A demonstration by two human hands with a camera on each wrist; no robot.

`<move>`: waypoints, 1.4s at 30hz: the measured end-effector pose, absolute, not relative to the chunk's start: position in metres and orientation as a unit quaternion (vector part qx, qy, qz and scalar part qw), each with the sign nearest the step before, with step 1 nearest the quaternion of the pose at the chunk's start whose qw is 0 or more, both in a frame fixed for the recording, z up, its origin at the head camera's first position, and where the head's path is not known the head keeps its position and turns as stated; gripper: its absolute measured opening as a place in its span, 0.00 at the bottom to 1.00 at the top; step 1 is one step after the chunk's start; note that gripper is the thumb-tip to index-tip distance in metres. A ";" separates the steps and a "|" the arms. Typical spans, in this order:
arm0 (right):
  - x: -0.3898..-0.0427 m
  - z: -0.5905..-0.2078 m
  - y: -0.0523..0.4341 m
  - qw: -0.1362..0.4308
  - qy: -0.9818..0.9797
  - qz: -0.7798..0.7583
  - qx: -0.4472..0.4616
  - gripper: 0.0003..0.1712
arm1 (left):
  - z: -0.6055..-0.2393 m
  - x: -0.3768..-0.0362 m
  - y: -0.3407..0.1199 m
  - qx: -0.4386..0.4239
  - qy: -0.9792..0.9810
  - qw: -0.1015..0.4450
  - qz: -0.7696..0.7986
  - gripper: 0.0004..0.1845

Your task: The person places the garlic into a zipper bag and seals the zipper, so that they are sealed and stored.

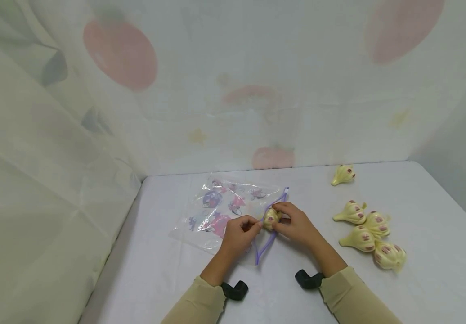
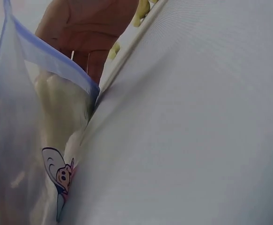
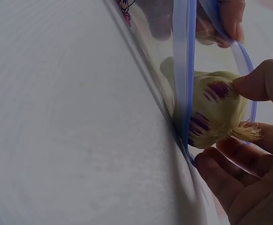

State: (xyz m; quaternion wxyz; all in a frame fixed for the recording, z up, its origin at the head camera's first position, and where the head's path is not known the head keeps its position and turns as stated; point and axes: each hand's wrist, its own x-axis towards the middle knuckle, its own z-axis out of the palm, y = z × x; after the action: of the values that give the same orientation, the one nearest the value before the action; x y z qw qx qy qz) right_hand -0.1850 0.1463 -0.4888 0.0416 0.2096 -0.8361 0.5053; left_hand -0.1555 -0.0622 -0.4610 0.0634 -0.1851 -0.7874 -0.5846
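Observation:
A clear zip bag (image 1: 198,227) with colourful cartoon prints lies on the table, its purple-edged mouth toward the right. My left hand (image 1: 238,235) pinches the rim of that mouth, which stands apart in the right wrist view. With thumb and fingers, my right hand (image 1: 299,227) holds a garlic bulb (image 3: 213,105), pale with purple streaks and a tuft of roots. The bulb is partly inside the mouth, stem end first, its root end still outside by my fingers. Through the plastic (image 2: 14,140) in the left wrist view, the bulb shows as a blurred pale shape.
Several more garlic bulbs (image 1: 360,238) lie clustered to the right of my right hand. One other bulb (image 1: 343,174) sits alone near the back edge of the white table (image 1: 168,279). A printed fabric curtain (image 1: 200,108) hangs behind and at the left.

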 end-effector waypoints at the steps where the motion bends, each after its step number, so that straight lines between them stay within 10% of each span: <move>1: -0.185 -0.489 0.146 0.045 -0.839 0.503 0.204 0.29 | -0.460 -0.155 -0.062 -0.186 -0.787 0.062 -0.585 0.05; 42: -0.182 -0.483 0.134 -0.040 -0.824 0.555 0.106 0.23 | -0.459 -0.153 -0.060 -0.164 -0.778 0.082 -0.601 0.03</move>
State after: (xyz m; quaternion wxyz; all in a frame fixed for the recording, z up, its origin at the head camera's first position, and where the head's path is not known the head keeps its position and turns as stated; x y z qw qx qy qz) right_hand -0.1817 0.1338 -0.4825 -0.0398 0.1057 -0.8240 0.5552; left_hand -0.1526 -0.0598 -0.4592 0.0823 -0.1644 -0.7777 -0.6012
